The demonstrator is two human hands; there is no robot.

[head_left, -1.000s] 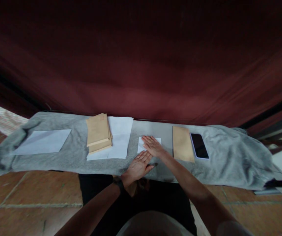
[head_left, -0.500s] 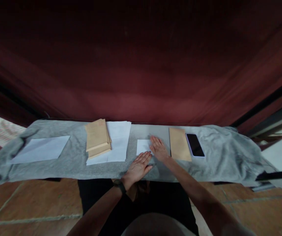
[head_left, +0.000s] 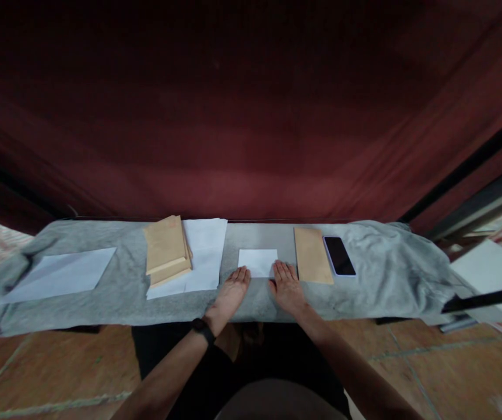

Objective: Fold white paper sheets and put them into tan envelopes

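Observation:
A small white paper rectangle [head_left: 257,262] lies flat on the grey cloth [head_left: 124,303], in front of my body. My left hand [head_left: 232,290] rests palm down at its lower left corner, fingers extended and touching the paper's edge. At the lower right corner lies my right hand [head_left: 286,287], also palm down, its fingertips on or beside the paper. Neither hand grips anything. Just right of my right hand is a single brown envelope [head_left: 313,256].
Brown envelopes [head_left: 167,242] overlap white sheets [head_left: 205,251] left of centre. Another white sheet [head_left: 65,271] lies farther left. A phone [head_left: 339,255] is beside the single envelope. Behind the cloth rises a dark red surface [head_left: 251,192]; a black bar [head_left: 491,300] crosses at the right.
My hands have moved apart, the left towards the paper's lower left and the right down to its lower right corner. More of the small white paper now shows. The view has shifted slightly.

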